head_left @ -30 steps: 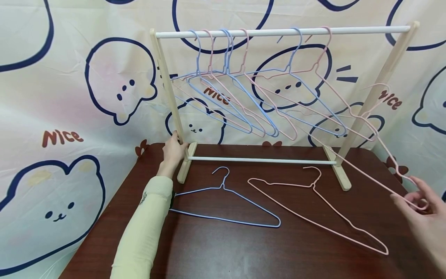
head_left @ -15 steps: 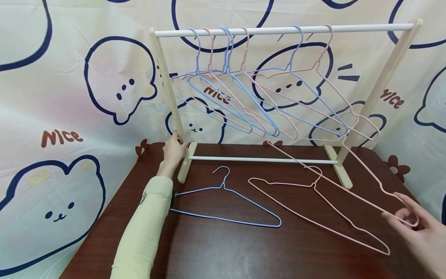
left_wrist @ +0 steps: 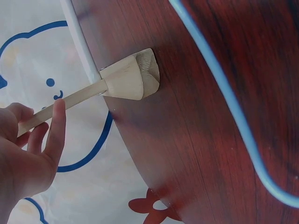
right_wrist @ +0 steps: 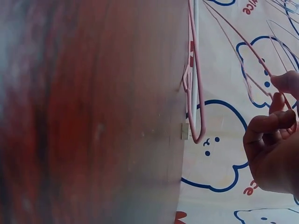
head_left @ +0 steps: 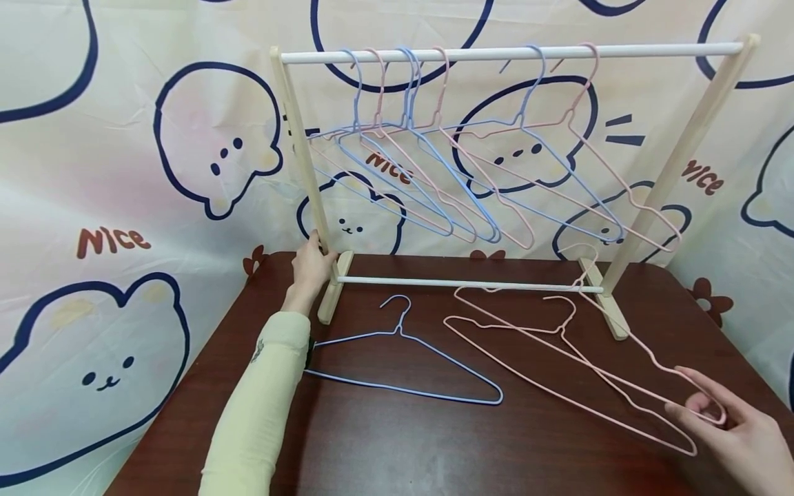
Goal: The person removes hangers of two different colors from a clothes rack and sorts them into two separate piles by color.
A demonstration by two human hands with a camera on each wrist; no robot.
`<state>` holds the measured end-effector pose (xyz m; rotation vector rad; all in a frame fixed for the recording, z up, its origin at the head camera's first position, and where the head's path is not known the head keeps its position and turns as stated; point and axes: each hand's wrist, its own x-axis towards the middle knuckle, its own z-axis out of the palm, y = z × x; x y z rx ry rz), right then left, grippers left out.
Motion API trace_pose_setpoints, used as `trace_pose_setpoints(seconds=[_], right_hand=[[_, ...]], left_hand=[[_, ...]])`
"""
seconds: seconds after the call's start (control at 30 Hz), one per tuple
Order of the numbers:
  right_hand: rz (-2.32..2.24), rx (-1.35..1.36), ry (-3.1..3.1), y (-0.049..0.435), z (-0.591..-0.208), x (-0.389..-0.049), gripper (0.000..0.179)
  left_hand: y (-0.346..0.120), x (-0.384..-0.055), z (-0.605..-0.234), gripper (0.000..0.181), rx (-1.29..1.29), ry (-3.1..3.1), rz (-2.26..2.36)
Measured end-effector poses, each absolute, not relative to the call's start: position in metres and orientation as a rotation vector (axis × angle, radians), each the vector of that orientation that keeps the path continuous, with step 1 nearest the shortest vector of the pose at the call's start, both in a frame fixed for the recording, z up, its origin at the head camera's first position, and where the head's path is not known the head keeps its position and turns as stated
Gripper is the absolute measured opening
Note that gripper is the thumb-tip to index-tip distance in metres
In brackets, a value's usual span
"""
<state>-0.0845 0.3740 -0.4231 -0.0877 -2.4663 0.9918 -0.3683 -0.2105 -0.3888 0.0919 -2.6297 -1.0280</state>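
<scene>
My right hand (head_left: 732, 427) pinches one rounded end of a pink wire clothes hanger (head_left: 645, 350). That hanger slants over the table's right side, hook toward the rack's right foot. In the head view it overlaps a second pink hanger (head_left: 527, 377) lying on the table. Far left, my left hand (head_left: 312, 265) grips the left post (left_wrist: 84, 94) of a wooden clothes rack (head_left: 676, 165), low down near its foot. A blue hanger (head_left: 397, 390) lies on the table beside my left forearm, its left end hidden behind the wrist.
Several blue and pink hangers (head_left: 474, 176) hang from the rack's white top rail (head_left: 670, 50), mostly on its left and middle. A white lower bar (head_left: 422, 282) joins the two feet. The dark brown table (head_left: 397, 455) meets a printed cloth backdrop (head_left: 217, 275) behind.
My right hand has come down and to the left with the pink hanger, whose hook has dropped from beside the right post to its foot. My left hand stays on the left post.
</scene>
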Motion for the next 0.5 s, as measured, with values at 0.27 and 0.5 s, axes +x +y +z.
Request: trace_pose_setpoints(seconds=[0.27,0.5], right_hand=[[1.009,-0.106,-2.580,0.3774,-0.4284,-0.0814,0.049],[1.076,-0.174,-2.725,0.3787,-0.4330,-0.0802,0.048]], left_hand=[[-0.2101,-0.3690,-0.3889,0.042,0.115,-2.637,-1.031],[-0.2099,-0.3691,-0.3880,0.043,0.120,-2.650,-1.027]])
